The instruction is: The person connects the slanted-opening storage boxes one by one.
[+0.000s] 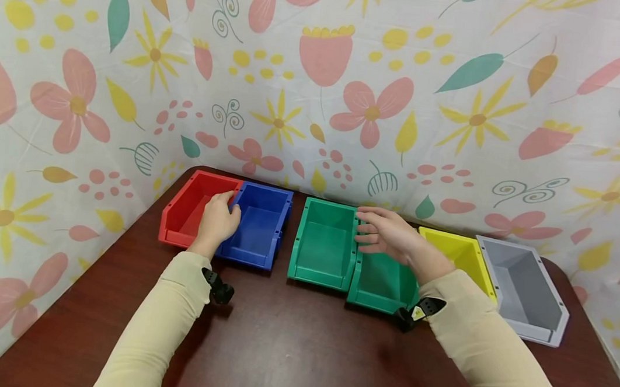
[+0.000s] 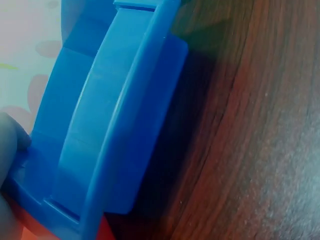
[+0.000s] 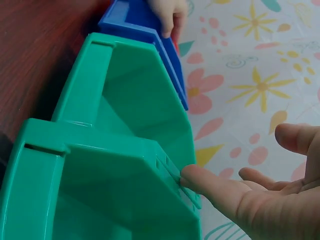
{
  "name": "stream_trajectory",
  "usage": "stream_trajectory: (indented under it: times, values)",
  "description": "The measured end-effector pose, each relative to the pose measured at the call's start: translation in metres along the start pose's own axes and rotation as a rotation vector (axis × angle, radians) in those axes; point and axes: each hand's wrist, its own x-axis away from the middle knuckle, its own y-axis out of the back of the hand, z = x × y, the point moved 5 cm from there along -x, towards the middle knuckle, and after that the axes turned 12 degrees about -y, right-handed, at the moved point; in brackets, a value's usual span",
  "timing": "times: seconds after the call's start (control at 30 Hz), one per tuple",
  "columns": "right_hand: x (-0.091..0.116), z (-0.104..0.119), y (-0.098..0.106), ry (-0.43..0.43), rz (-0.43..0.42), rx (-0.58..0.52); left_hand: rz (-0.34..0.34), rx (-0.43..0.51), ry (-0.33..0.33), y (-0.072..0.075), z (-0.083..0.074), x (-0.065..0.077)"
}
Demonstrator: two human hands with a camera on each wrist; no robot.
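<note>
My left hand (image 1: 218, 219) grips the side wall of the blue bin (image 1: 260, 214) where it adjoins the red bin (image 1: 185, 207). In the left wrist view, thumb and fingers lie on either side of the blue bin's (image 2: 102, 115) rim, red showing beneath. My right hand (image 1: 389, 235) is over the nearer-right green bin (image 1: 384, 279), fingers spread and holding nothing. One fingertip (image 3: 192, 175) is right at the side rims where that bin meets the other green bin (image 1: 326, 235).
Right of the green bins stand a yellow bin (image 1: 459, 254) and a grey bin (image 1: 526, 286). A gap parts the blue bin from the left green one. All sit along the back of the dark wooden table (image 1: 281, 344), before a patterned cloth (image 1: 314, 112).
</note>
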Motion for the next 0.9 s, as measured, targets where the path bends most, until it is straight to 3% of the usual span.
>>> stream_trajectory:
  times: [0.27, 0.47, 0.67, 0.9]
  values:
    - [-0.001, 0.001, -0.008, 0.004, 0.007, -0.058, -0.073, 0.038, 0.011, 0.002, 0.013, 0.001]
    - [-0.003, 0.001, -0.014, 0.008, 0.017, -0.053, -0.092, 0.046, 0.011, 0.005, 0.017, -0.001]
    - [0.001, 0.001, -0.016, -0.019, -0.015, 0.095, -0.108, 0.040, 0.016, 0.006, 0.022, -0.001]
    - [0.005, -0.001, -0.013, -0.053, -0.114, 0.273, -0.123, 0.046, 0.026, 0.004, 0.023, 0.001]
